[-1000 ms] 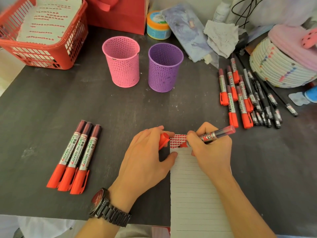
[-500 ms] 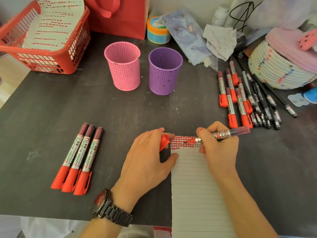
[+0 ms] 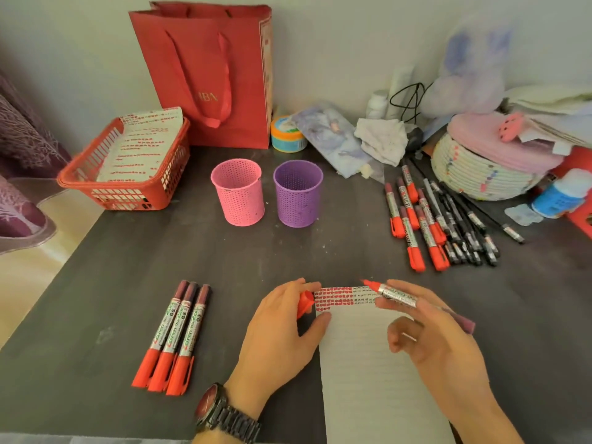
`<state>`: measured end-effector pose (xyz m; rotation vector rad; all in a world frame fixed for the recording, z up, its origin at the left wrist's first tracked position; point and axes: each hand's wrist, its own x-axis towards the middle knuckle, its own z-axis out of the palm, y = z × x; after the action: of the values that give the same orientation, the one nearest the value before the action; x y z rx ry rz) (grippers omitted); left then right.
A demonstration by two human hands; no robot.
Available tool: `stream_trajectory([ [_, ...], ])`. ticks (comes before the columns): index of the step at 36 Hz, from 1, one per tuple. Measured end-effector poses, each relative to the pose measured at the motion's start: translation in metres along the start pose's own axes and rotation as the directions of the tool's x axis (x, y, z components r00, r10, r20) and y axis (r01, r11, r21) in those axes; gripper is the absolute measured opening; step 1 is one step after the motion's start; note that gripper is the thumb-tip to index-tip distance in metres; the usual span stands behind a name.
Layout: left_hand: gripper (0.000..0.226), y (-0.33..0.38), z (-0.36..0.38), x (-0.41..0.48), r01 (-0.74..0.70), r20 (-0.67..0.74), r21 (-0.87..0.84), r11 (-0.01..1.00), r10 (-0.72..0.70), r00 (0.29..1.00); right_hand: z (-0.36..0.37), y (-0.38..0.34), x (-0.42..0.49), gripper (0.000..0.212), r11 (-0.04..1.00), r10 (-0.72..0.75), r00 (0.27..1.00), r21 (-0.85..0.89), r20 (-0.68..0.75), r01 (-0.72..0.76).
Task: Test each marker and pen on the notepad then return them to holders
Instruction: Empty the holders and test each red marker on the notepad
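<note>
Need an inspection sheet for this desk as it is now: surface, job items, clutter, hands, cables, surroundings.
Surface: dark table, a few pale scuffs.
Job's things: notepad with rows of red marks at its top; three capped markers side by side on the left; heap of markers and pens on the right; pink holder and purple holder upright, nothing sticking out.
Clutter: red basket holding marked paper, red bag, cloth, woven basket.
Hands: left hand holds a red cap, thumb on the notepad's edge; right hand holds an uncapped marker, tip by the notepad's top edge.
Cables: black cable at the back.
Surroundings: pale wall; purple fabric at left.
</note>
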<state>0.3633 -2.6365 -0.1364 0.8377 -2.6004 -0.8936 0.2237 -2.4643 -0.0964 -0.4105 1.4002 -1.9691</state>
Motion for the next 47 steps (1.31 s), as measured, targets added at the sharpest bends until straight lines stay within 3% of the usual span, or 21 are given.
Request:
stream_trajectory([
  [2, 0.027, 0.002, -0.001, -0.003, 0.002, -0.06, -0.039, 0.999, -0.004, 0.998, -0.004, 0.002, -0.008, 0.034, 1.0, -0.007, 0.999, 0.007, -0.036, 0.008],
  [5, 0.035, 0.005, -0.004, -0.009, -0.003, -0.103, -0.103, 0.995, -0.007, 0.995, -0.009, 0.008, -0.016, 0.017, 0.999, -0.018, 0.993, 0.046, -0.121, 0.024],
  [7, 0.036, 0.008, -0.005, -0.016, 0.012, -0.062, -0.185, 0.983, -0.024, 0.998, -0.01, 0.013, -0.02, 0.012, 0.999, -0.032, 0.987, 0.037, -0.16, 0.038],
  [9, 0.02, 0.014, 0.001, -0.025, 0.039, -0.021, -0.276, 0.96, -0.047, 0.999, -0.014, 0.019, -0.023, 0.013, 0.997, -0.074, 0.979, -0.024, -0.188, 0.07],
  [11, 0.025, 0.021, 0.009, -0.035, 0.054, 0.009, -0.348, 0.936, -0.055, 0.998, -0.016, 0.023, -0.025, 0.011, 0.992, -0.111, 0.976, -0.075, -0.187, 0.098],
  [16, 0.033, 0.027, 0.02, -0.04, -0.036, 0.054, -0.225, 0.974, 0.049, 0.997, -0.015, 0.025, -0.024, 0.029, 0.975, -0.156, 0.966, -0.19, -0.206, 0.117],
  [21, 0.031, 0.022, 0.019, -0.036, -0.063, -0.045, -0.262, 0.963, 0.053, 0.998, -0.015, 0.026, -0.024, 0.034, 0.973, -0.168, 0.963, -0.191, -0.213, 0.128],
  [36, 0.023, 0.029, 0.012, -0.033, -0.171, -0.085, -0.28, 0.945, 0.153, 0.985, -0.013, 0.024, -0.026, 0.031, 0.951, -0.169, 0.975, -0.285, -0.143, 0.123],
  [43, 0.023, 0.023, 0.003, -0.032, -0.121, -0.056, -0.51, 0.852, 0.108, 0.993, -0.009, 0.009, -0.026, 0.031, 0.915, -0.063, 0.998, -0.399, 0.009, 0.061],
  [47, 0.023, 0.022, -0.014, -0.033, -0.079, 0.013, -0.549, 0.832, 0.103, 0.995, -0.005, -0.007, -0.028, 0.018, 0.842, 0.001, 0.988, -0.533, 0.157, 0.084],
])
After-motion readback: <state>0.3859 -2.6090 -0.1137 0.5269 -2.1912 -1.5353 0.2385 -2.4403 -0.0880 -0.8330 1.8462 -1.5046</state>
